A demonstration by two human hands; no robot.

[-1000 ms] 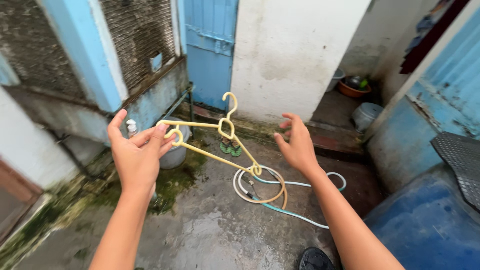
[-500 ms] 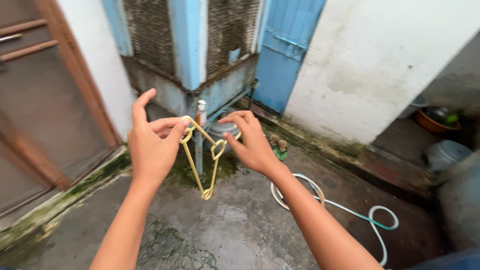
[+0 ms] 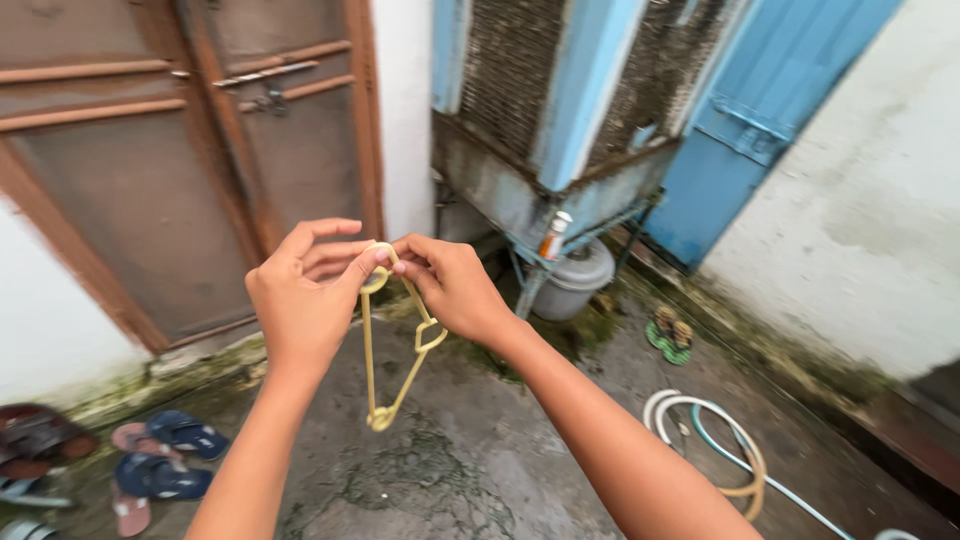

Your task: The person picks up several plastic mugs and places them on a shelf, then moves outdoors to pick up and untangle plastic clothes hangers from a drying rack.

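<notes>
Both hands, left hand [image 3: 300,305] and right hand [image 3: 452,285], pinch the top of a yellow plastic clothes hanger [image 3: 392,345]; its long axis hangs vertically, narrow end pointing down.

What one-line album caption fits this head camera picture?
Both hands, left hand and right hand, pinch the top of a yellow clothes hanger above a wet concrete yard.

I see wet concrete floor [image 3: 480,470] below the grip, a brown door [image 3: 150,170] up-left, a rusty cooler [image 3: 570,110] and blue door [image 3: 760,110] up-right, sandals [image 3: 160,460] lower-left.
</notes>
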